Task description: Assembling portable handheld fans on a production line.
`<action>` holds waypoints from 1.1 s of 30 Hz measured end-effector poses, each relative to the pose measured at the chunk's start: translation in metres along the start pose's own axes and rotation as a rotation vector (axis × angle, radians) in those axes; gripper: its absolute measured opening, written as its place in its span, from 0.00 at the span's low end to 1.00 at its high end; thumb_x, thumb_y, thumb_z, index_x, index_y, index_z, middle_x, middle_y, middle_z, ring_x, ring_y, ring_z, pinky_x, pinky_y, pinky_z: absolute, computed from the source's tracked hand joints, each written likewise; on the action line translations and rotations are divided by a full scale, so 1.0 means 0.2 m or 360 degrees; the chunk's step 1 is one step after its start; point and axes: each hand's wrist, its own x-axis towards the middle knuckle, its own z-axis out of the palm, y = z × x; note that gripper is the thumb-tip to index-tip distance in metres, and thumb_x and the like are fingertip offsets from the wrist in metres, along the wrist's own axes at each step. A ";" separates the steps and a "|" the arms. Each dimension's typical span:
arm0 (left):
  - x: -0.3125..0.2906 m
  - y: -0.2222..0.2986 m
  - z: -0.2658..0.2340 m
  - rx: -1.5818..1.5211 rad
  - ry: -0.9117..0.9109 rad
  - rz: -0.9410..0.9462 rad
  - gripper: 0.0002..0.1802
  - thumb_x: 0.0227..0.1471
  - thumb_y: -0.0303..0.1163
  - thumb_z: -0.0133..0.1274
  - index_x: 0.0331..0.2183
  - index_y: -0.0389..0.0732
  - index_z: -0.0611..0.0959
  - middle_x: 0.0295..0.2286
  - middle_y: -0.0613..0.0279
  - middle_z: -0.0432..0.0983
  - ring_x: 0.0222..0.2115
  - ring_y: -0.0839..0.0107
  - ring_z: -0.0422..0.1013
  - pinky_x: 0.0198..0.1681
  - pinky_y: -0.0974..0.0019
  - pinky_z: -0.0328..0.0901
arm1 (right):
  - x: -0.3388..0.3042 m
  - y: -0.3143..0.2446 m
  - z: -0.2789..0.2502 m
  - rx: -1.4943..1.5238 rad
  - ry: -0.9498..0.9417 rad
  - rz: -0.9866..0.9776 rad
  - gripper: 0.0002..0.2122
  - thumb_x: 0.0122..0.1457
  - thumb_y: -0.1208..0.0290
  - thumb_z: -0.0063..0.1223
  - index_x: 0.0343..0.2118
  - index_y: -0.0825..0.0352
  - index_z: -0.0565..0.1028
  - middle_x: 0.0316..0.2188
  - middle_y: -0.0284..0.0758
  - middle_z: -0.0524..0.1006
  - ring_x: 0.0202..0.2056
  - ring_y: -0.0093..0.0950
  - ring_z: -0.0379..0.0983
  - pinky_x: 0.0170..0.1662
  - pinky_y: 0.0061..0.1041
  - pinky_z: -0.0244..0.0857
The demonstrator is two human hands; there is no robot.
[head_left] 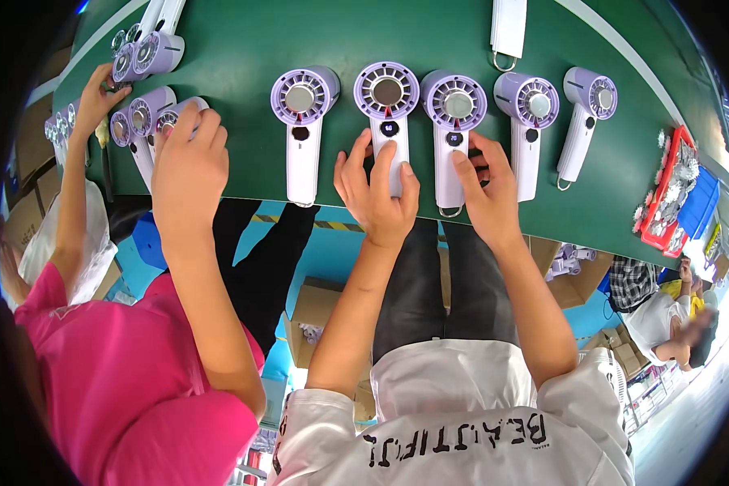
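Under my left hand (pixel 381 188) lies a purple-and-white handheld fan (pixel 386 91), its small display lit. A finger presses on the handle, and the thumb and other fingers close around its sides. Just to the right is a second handheld fan (pixel 454 101), also with a lit display. My right hand (pixel 491 188) grips this one, thumb on the front of the handle and fingers curled at its right edge. Another fan (pixel 303 162) lies to the left with a dark display. Two more, a near fan (pixel 527 101) and a far-right fan (pixel 577 138), lie to the right.
A co-worker in a pink top (pixel 138 373) handles several fans (pixel 150 113) at the left. A white handle with a loop (pixel 508 28) lies at the far edge of view. On the green table's (pixel 624 186) right stand a red tray (pixel 664 198) of parts and a blue bin (pixel 699 202).
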 end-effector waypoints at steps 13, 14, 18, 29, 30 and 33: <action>0.00 -0.01 -0.03 0.0012 -0.0070 0.0059 0.20 0.55 0.34 0.55 0.49 0.38 0.80 0.54 0.45 0.71 0.46 0.54 0.70 0.60 0.46 0.54 | -0.02 -0.01 0.02 -0.0076 0.0050 0.0000 0.18 0.62 0.68 0.59 0.52 0.71 0.74 0.42 0.36 0.75 0.34 0.25 0.74 0.37 0.24 0.69; 0.01 -0.01 0.00 0.0021 -0.0024 0.0010 0.18 0.54 0.36 0.56 0.46 0.43 0.82 0.54 0.48 0.71 0.46 0.56 0.72 0.59 0.42 0.57 | 0.00 -0.02 0.02 -0.0066 0.0066 -0.0013 0.18 0.62 0.68 0.59 0.53 0.70 0.74 0.41 0.36 0.75 0.34 0.25 0.74 0.36 0.24 0.68; 0.00 -0.02 -0.01 0.0036 -0.0030 0.0028 0.18 0.54 0.36 0.56 0.47 0.43 0.82 0.54 0.48 0.71 0.48 0.56 0.71 0.59 0.42 0.58 | -0.02 -0.01 0.02 -0.0064 0.0077 -0.0002 0.18 0.62 0.69 0.59 0.53 0.69 0.74 0.41 0.35 0.75 0.33 0.25 0.73 0.35 0.23 0.68; -0.01 0.00 -0.01 -0.0014 -0.0085 0.0008 0.20 0.54 0.34 0.56 0.49 0.40 0.80 0.54 0.45 0.71 0.46 0.53 0.70 0.60 0.44 0.55 | -0.01 0.00 0.01 -0.0098 0.0068 -0.0005 0.19 0.62 0.68 0.59 0.53 0.70 0.73 0.41 0.35 0.74 0.33 0.24 0.72 0.35 0.23 0.67; -0.01 0.00 -0.01 -0.0025 -0.0083 0.0006 0.20 0.54 0.35 0.56 0.49 0.40 0.80 0.54 0.45 0.71 0.46 0.53 0.69 0.60 0.44 0.55 | -0.02 0.00 0.01 -0.0100 0.0073 0.0000 0.19 0.62 0.68 0.59 0.53 0.70 0.73 0.41 0.35 0.74 0.33 0.24 0.72 0.35 0.23 0.67; 0.00 0.00 0.00 -0.0008 -0.0044 0.0025 0.20 0.55 0.35 0.55 0.49 0.39 0.80 0.54 0.44 0.71 0.47 0.51 0.68 0.59 0.44 0.56 | -0.01 0.01 0.01 -0.0140 0.0081 -0.0033 0.19 0.62 0.67 0.59 0.53 0.70 0.73 0.41 0.35 0.74 0.33 0.25 0.72 0.35 0.23 0.67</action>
